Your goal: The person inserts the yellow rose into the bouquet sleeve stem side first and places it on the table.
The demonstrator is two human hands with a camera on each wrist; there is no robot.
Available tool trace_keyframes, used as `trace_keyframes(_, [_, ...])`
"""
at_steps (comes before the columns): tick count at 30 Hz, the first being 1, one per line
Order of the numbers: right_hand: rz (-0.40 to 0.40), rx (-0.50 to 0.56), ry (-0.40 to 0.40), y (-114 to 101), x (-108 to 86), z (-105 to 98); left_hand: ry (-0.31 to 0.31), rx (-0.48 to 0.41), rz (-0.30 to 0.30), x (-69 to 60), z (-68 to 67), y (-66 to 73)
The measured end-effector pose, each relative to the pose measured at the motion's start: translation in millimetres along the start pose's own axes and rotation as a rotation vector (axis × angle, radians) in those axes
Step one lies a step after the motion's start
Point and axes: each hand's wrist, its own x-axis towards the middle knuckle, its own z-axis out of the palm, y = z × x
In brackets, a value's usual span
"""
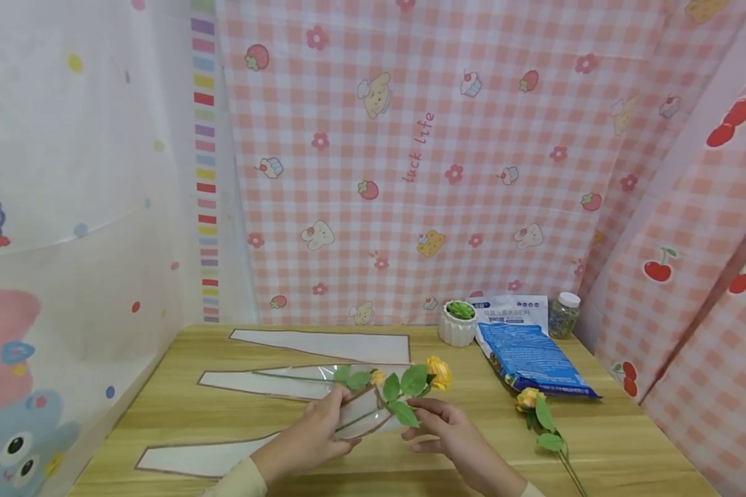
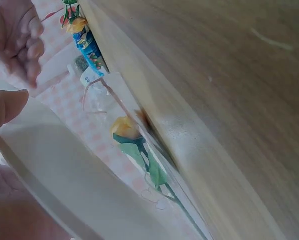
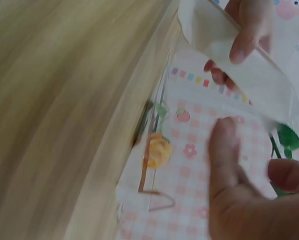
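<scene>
My left hand [image 1: 313, 429] grips a flower sleeve [image 1: 356, 408], white and clear with a brown border. A yellow rose [image 1: 439, 373] with green leaves [image 1: 414, 379] sticks out of the sleeve's right end, its stem running inside. Beside those leaves is my right hand [image 1: 450, 436], its fingers loosely bent and apart, blurred in its wrist view. In the left wrist view that hand [image 2: 18, 42] shows nothing held. Behind them, another sleeve [image 1: 224, 381] lies on the table with a rose [image 1: 378, 377] in it, partly covered by the held one.
Two flat sleeves lie on the wooden table, one at the back [image 1: 323, 344] and one at the front left [image 1: 193, 457]. A loose yellow rose [image 1: 530, 399] lies at right. Behind it are a blue packet [image 1: 531, 359], a potted succulent [image 1: 457, 324] and a jar [image 1: 563, 316].
</scene>
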Motion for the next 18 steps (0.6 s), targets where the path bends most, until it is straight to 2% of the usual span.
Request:
trace_keyframes(1, [0.003, -0.017, 0.030, 1.6, -0.5, -3.4, 0.000, 0.000, 0.002, 0.2, 0.0, 0.1])
trace_keyframes(3, [-0.014, -0.054, 0.140, 2.6, -2.1, -8.8, 0.002, 0.009, 0.009, 0.3, -0.3, 0.5])
trace_keyframes(6, [-0.095, -0.076, 0.300, -0.7, -4.8, -15.9, -0.001, 0.015, 0.009, -0.2, -0.5, 0.6])
trace_keyframes(8, [-0.170, -0.081, 0.369, -6.3, -7.1, -18.0, -0.002, 0.019, 0.012, -0.1, -0.6, -0.1])
trace_keyframes(13, [-0.309, -0.116, 0.350, -17.1, -10.3, -18.2, -0.003, 0.017, 0.017, 0.9, 0.0, -1.1])
trace_keyframes(18, [-0.358, -0.107, 0.384, -23.4, -12.8, -9.6, -0.001, 0.010, 0.003, 2.0, 0.6, -0.3])
